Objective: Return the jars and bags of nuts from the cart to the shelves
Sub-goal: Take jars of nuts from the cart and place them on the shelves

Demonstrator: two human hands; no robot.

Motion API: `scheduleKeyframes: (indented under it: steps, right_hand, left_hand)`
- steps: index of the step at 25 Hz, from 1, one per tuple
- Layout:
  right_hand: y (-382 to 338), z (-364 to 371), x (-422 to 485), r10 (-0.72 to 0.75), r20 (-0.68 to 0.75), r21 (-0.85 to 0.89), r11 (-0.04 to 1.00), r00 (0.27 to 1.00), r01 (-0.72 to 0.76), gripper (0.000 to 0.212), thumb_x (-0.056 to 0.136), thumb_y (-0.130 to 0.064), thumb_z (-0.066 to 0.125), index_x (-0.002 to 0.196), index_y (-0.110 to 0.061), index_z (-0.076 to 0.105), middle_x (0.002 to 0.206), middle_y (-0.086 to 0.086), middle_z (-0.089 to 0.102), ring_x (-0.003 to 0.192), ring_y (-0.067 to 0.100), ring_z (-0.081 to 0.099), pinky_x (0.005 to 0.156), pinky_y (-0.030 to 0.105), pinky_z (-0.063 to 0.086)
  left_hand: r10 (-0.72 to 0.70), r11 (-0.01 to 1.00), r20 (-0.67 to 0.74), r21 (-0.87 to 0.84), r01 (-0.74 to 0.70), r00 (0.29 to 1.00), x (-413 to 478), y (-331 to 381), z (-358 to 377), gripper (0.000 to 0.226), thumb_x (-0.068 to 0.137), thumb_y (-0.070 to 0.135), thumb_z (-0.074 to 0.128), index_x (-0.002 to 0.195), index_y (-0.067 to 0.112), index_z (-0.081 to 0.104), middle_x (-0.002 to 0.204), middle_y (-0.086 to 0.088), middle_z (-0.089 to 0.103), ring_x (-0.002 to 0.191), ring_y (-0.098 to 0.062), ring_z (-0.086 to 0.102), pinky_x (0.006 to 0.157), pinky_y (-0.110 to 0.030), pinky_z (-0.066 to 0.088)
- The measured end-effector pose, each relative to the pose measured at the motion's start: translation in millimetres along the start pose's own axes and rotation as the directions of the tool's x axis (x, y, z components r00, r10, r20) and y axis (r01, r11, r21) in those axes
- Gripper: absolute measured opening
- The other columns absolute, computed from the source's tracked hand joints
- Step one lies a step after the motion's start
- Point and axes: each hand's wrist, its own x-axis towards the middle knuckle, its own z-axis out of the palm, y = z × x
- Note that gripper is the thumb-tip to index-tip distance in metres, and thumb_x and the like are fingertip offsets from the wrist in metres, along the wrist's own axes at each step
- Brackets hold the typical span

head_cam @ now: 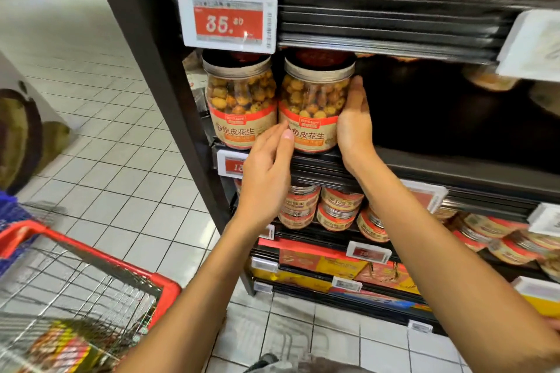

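Observation:
Two clear jars of coated peanuts with red lids and orange-and-cream labels stand side by side on a dark shelf (424,166). My right hand (353,121) lies flat against the right side of the right jar (313,100). My left hand (266,172) is in front of that jar's lower left, fingers spread, fingertips touching its label. The left jar (239,100) stands free beside it. A colourful bag of nuts (63,348) lies in the wire cart (91,254) at the lower left.
A red price tag (227,21) hangs on the shelf above the jars. Right of the jars the shelf is dark and open. Small tins (339,209) fill the shelf below, boxes sit lower. White tiled floor (121,175) lies left of the shelf post.

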Motion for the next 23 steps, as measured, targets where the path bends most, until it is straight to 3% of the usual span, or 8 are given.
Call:
scheduleKeyframes:
  steps: [4, 7, 9, 11, 13, 16, 19, 23]
  right_hand:
    - [-16.0, -8.9, -4.9, 0.061, -0.005, -0.011, 0.998, 0.998, -0.061, 0.045, 0.101, -0.041, 0.028, 0.131, -0.015, 0.049, 0.108, -0.003, 0.057, 0.093, 0.005, 0.054, 0.078, 0.016, 0.041]
    - [-16.5, -30.1, -37.7, -0.006, -0.123, -0.011, 1.0, 0.992, 0.004, 0.035, 0.096, -0.033, 0.032, 0.112, -0.013, 0.056, 0.105, 0.0, 0.06, 0.099, 0.013, 0.058, 0.089, 0.026, 0.046]
    - [0.0, -34.2, -84.7, -0.059, -0.007, 0.073, 0.996, 0.998, 0.06, 0.029, 0.088, -0.03, 0.034, 0.097, -0.014, 0.057, 0.095, 0.0, 0.062, 0.089, 0.009, 0.061, 0.082, 0.019, 0.048]
    - [23.9, -28.4, -137.9, 0.05, 0.276, 0.083, 0.994, 0.96, -0.076, 0.023, 0.091, -0.024, 0.035, 0.089, -0.018, 0.057, 0.088, 0.003, 0.064, 0.08, 0.012, 0.064, 0.074, 0.019, 0.05]
    - [47.1, -19.2, -189.3, 0.209, 0.507, -0.005, 0.971, 0.836, -0.24, 0.026, 0.098, -0.013, 0.034, 0.087, -0.017, 0.057, 0.083, 0.005, 0.064, 0.074, 0.014, 0.064, 0.071, 0.022, 0.051]
    - [69.5, -1.9, -264.7, 0.311, 0.74, -0.152, 0.941, 0.596, -0.302, 0.031, 0.1, -0.006, 0.03, 0.086, -0.016, 0.057, 0.079, 0.003, 0.065, 0.068, 0.01, 0.065, 0.067, 0.018, 0.05]
    - [73.9, 27.5, -330.7, 0.337, 0.872, -0.236, 0.924, 0.355, -0.3, 0.031, 0.1, -0.005, 0.032, 0.084, -0.015, 0.057, 0.077, 0.003, 0.065, 0.063, 0.004, 0.065, 0.065, 0.016, 0.052]
    - [70.7, 87.3, -408.4, 0.313, 0.948, -0.299, 0.936, 0.051, -0.188, 0.029, 0.1, -0.009, 0.035, 0.086, -0.017, 0.059, 0.081, 0.004, 0.065, 0.068, 0.009, 0.065, 0.067, 0.017, 0.052]
  left_hand:
    - [0.004, 1.0, 0.023, -0.009, -0.004, 1.0, 1.3, 2.4, -6.7, 0.037, 0.1, 0.032, 0.038, 0.131, 0.019, 0.053, 0.128, 0.01, 0.056, 0.121, 0.0, 0.048, 0.105, -0.024, 0.037]
    - [-0.064, 0.997, -0.067, -0.049, 0.061, 0.996, -25.0, 0.9, -21.6, 0.028, 0.098, 0.027, 0.044, 0.12, 0.02, 0.06, 0.118, 0.004, 0.064, 0.113, -0.01, 0.058, 0.102, -0.034, 0.044]
    - [-0.118, 0.988, -0.156, -0.12, 0.1, 0.981, -61.1, -8.4, -37.4, 0.018, 0.096, 0.022, 0.048, 0.105, 0.024, 0.064, 0.104, 0.001, 0.068, 0.099, -0.012, 0.063, 0.094, -0.032, 0.049]
    - [-0.223, 0.97, -0.274, -0.158, 0.185, 0.936, -112.9, -21.6, -52.4, 0.016, 0.096, 0.016, 0.048, 0.1, 0.022, 0.063, 0.094, 0.002, 0.069, 0.086, -0.006, 0.065, 0.082, -0.019, 0.05]
    - [-0.371, 0.926, -0.396, -0.222, 0.304, 0.84, -172.2, -33.0, -64.2, 0.017, 0.096, 0.009, 0.046, 0.1, 0.013, 0.062, 0.089, -0.003, 0.067, 0.077, -0.007, 0.064, 0.072, -0.013, 0.05]
    - [-0.526, 0.85, -0.585, -0.333, 0.408, 0.617, -266.7, -40.8, -92.2, 0.018, 0.096, 0.008, 0.046, 0.097, 0.007, 0.064, 0.082, -0.004, 0.066, 0.071, -0.008, 0.061, 0.064, -0.014, 0.048]
    - [-0.556, 0.827, -0.717, -0.424, 0.37, 0.421, -335.2, -43.4, -133.3, 0.019, 0.096, 0.005, 0.045, 0.089, 0.007, 0.063, 0.079, -0.009, 0.064, 0.06, 0.0, 0.06, 0.057, -0.009, 0.045]
    - [-0.556, 0.82, -0.789, -0.468, 0.331, 0.262, -389.4, -50.8, -206.0, 0.021, 0.095, 0.009, 0.047, 0.084, 0.016, 0.064, 0.084, -0.01, 0.065, 0.07, -0.006, 0.062, 0.059, -0.013, 0.047]
